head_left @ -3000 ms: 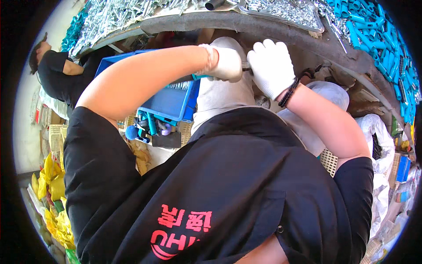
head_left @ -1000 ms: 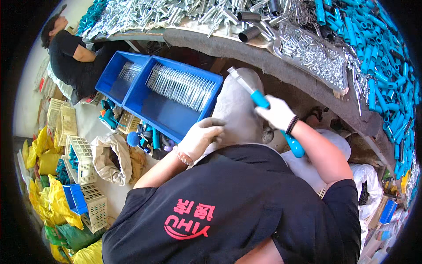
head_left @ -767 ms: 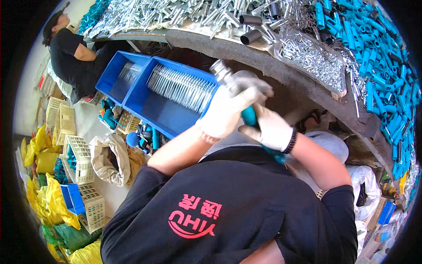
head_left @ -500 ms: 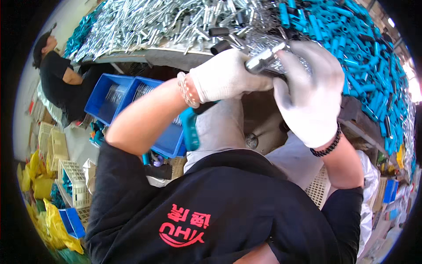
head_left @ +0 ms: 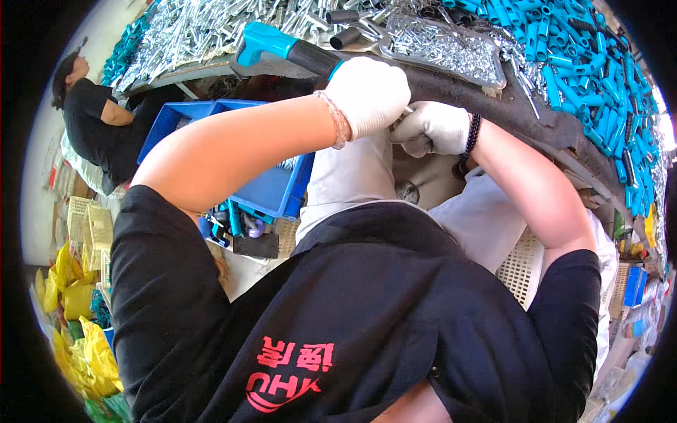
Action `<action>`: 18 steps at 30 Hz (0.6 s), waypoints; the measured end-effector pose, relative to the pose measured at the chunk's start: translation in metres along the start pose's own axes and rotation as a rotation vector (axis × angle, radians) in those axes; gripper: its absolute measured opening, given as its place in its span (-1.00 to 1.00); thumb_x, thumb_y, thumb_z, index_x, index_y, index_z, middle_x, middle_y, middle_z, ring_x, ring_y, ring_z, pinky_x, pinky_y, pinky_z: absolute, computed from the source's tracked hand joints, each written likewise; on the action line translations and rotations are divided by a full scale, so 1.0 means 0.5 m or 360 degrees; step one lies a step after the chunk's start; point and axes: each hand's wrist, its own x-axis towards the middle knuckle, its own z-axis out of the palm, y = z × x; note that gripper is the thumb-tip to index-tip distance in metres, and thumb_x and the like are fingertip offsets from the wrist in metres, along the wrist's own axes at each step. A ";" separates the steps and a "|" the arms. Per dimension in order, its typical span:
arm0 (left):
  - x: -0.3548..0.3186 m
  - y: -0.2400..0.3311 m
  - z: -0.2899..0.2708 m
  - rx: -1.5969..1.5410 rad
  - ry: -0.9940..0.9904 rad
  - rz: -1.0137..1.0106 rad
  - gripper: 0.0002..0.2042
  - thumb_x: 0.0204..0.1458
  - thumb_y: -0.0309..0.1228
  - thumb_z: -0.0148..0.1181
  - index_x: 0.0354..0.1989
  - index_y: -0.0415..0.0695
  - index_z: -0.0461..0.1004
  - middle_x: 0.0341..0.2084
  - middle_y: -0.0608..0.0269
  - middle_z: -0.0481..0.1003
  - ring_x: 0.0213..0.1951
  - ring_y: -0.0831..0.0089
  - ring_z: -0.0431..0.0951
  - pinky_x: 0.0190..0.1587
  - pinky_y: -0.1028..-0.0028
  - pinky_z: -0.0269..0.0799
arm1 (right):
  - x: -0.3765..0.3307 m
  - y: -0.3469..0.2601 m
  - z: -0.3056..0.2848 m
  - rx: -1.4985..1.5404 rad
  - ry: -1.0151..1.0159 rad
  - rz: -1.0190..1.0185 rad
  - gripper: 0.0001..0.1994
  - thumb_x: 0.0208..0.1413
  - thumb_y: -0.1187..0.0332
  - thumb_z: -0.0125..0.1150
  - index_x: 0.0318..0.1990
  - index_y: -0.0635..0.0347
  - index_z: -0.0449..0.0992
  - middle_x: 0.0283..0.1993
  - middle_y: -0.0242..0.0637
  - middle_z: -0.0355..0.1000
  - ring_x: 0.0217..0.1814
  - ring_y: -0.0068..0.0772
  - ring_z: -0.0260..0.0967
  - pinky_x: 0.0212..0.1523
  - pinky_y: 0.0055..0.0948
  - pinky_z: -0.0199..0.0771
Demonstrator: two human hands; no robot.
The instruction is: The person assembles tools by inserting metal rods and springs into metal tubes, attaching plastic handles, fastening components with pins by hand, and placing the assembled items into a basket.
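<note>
My left hand, in a white glove, is wrapped round a teal-and-black tool with a pistol-shaped handle. Its teal end points up and left toward the bench edge; the black barrel runs down into my fist. My right hand, gloved too, is closed right beside the left, fingers curled in. Between the two hands a small bit of metal shows; the gloves hide the rest of that end. Both hands are over my lap, in front of the bench.
Loose silver metal pieces and teal tubular parts heap on the bench. A shallow tray holds small metal parts; black tubes lie beside it. Blue bins stand below left. A person sits at far left.
The tool has swung from hanging below my left hand to pointing up and left. My right hand has moved down and left and closed. The tray has come into fuller view.
</note>
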 end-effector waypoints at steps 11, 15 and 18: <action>-0.001 -0.006 -0.010 -0.0675 -0.0870 -0.0117 -0.76 -0.19 -0.41 0.13 -0.36 -0.20 0.63 -0.47 -0.19 0.57 -0.34 -0.06 0.62 -0.24 0.11 0.52 | -0.062 -0.014 0.089 -0.3003 0.1277 -0.0648 -0.73 0.06 0.13 0.21 -0.42 0.15 0.61 -0.42 -0.09 0.51 -0.18 0.01 0.51 -0.10 -0.12 0.47; -0.013 0.045 -0.019 -0.0100 -0.0313 0.0091 -0.81 -0.11 -0.42 0.14 -0.39 -0.16 0.65 -0.48 -0.10 0.60 -0.36 0.02 0.65 -0.26 0.19 0.56 | -0.038 0.020 0.061 -0.2154 0.0556 -0.0672 -0.70 0.09 0.10 0.22 -0.32 0.15 0.66 -0.40 -0.01 0.53 -0.25 0.03 0.53 -0.18 -0.16 0.51; -0.014 0.048 -0.047 0.0018 -0.0209 0.0101 -0.83 -0.06 -0.40 0.13 -0.39 -0.11 0.66 -0.49 -0.03 0.60 -0.37 0.04 0.65 -0.24 0.19 0.57 | -0.081 0.050 0.015 -0.1316 0.0078 -0.0691 -0.68 0.10 0.11 0.28 -0.16 0.17 0.60 -0.26 0.01 0.52 -0.26 0.09 0.47 -0.21 -0.13 0.47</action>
